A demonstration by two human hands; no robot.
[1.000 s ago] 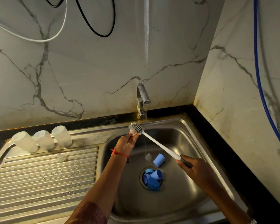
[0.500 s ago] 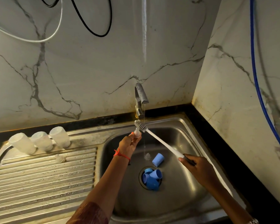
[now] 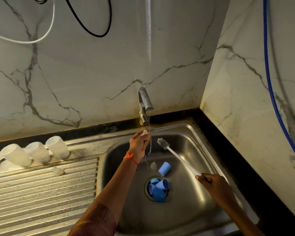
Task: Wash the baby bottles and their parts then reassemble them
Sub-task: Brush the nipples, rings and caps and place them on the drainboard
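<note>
Left fingertips [image 3: 143, 136] are closing together on a small clear teat [image 3: 144, 132]. The left hand [image 3: 139, 145] is holding it up just under the tap [image 3: 145, 102], right at the thin stream of water [image 3: 149, 126] that is running down. Whether the water is striking the teat itself or only the fingers is hard to tell. A red thread [image 3: 130, 157] is showing round that wrist.

Over to the right hand [image 3: 215, 184]: its fingers [image 3: 203, 178] are wrapping tightly round the handle end of the bottle brush [image 3: 180, 158]. The white shaft is slanting up and away, and the grey bristle head is hanging in the air just right of the stream. It is apart from the left hand and touching nothing.

Below them, in the steel sink [image 3: 203, 133], a blue cap [image 3: 164, 168] is lying on its side. Another clear teat [image 3: 153, 165] is sitting just beside it, and a cluster of blue parts [image 3: 157, 189] is piling up in the drain.

Out on the ribbed drainboard [image 3: 41, 193] to the left, three clear bottles [image 3: 37, 152] are standing mouth down in a row along the back edge. One small clear piece [image 3: 58, 171] is resting just in front of them.
</note>
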